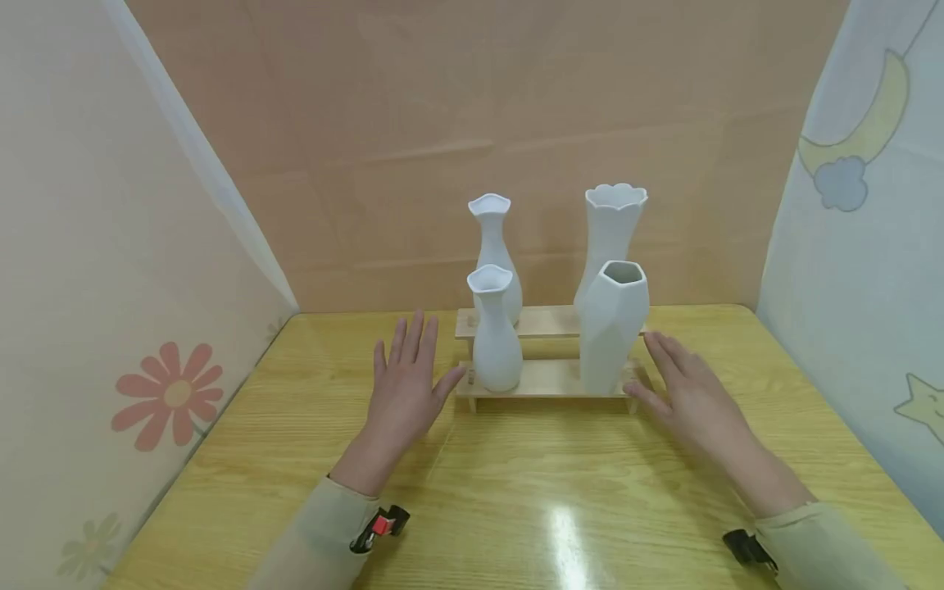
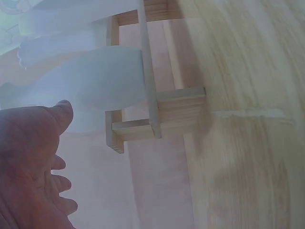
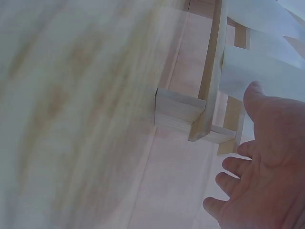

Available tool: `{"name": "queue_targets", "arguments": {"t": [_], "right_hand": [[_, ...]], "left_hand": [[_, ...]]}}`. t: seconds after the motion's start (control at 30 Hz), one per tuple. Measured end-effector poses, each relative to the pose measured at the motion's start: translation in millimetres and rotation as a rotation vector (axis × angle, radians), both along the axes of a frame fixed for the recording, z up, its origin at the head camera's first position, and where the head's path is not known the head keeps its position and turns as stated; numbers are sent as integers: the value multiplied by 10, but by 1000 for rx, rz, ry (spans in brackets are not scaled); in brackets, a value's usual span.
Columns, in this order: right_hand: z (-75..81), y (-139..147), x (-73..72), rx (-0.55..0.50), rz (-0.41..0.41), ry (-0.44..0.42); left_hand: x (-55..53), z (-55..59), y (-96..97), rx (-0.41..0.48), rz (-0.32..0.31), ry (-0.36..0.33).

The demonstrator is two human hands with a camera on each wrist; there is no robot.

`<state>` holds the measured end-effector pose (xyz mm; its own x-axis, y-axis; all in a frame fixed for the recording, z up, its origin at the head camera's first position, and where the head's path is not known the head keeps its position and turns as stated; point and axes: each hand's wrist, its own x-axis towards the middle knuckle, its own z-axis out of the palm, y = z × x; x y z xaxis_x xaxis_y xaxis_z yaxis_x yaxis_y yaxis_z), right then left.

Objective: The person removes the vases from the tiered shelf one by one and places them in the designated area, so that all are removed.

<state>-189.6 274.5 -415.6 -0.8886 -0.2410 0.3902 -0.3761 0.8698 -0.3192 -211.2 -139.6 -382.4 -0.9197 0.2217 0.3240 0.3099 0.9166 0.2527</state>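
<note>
I see both hands [image 1: 401,397] [image 1: 696,401] spread and empty; nudging the two-tier wooden stand [image 1: 549,377] could topple its white vases [image 1: 614,328].

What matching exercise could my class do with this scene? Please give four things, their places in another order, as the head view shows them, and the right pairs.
Things
1. White, faceted, ceramic-looking vase
2. Tall white, ceramic-looking vase with scalloped rim
3. Pale, two-step wooden stand
4. Person's left hand

Places
A. On the yellow, wood-grained table
B. Rear right, partly hidden by another vase
C. Beside the stand's left end
D. Front right, on the lower step

Pairs: 1-D, 2-B, 3-A, 4-C
</note>
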Motion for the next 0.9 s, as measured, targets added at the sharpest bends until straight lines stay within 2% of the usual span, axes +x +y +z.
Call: {"name": "queue_targets", "arguments": {"t": [0.23,0.4,0.5,0.77,0.9], "right_hand": [[-4,-21,21,-55,-17,-153],[-13,-18,-2,-131,10,-247],[-14,-17,-19,-184,37,-277],[-40,-25,-98,-271,68,-366],[-63,-39,-163,-329,104,-380]], "left_hand": [[-21,49,39,49,-13,37],[-39,109,90,95,-39,17],[-40,134,97,112,-46,3],[-57,176,92,199,-87,19],[-67,182,105,239,-105,20]]}}
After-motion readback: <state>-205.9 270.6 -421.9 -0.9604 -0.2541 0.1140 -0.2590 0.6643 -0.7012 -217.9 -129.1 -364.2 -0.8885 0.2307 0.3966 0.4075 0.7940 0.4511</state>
